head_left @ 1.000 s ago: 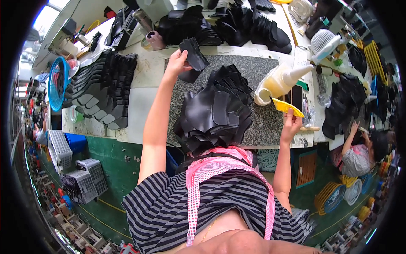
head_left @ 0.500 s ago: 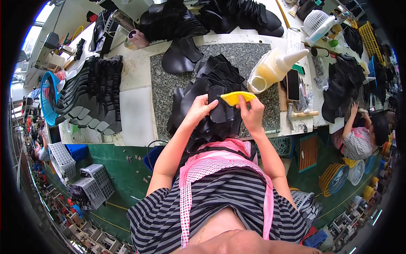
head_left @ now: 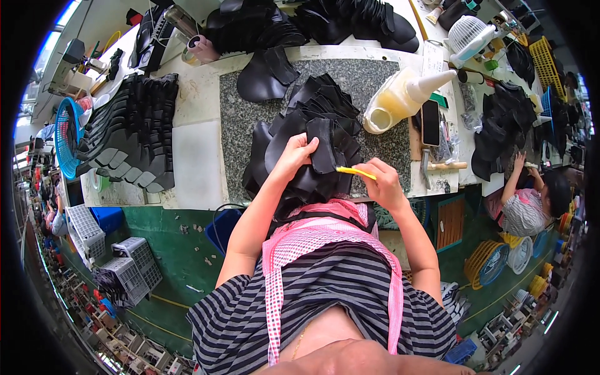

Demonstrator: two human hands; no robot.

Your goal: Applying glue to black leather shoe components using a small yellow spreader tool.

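Observation:
Pinched by its left edge, a black shoe-upper piece is in my left hand, above a heap of similar black pieces. My right hand is closed around a thin yellow spreader, seen nearly edge-on. The spreader's tip is at the lower right corner of the held piece; I cannot tell whether they touch. Under the heap lies a speckled stone slab. A translucent squeeze bottle with a white nozzle and pale yellow contents lies on the slab's right side.
Stacked black pieces fill the bench's left side, with more stacks along the back. To the right are a phone, a hammer and a white fan. A co-worker works at far right. Grey crates stand on the floor.
My right hand has moved right and down with the spreader, which has turned from broad face to edge-on. The held piece now shows more of its face, tilted slightly.

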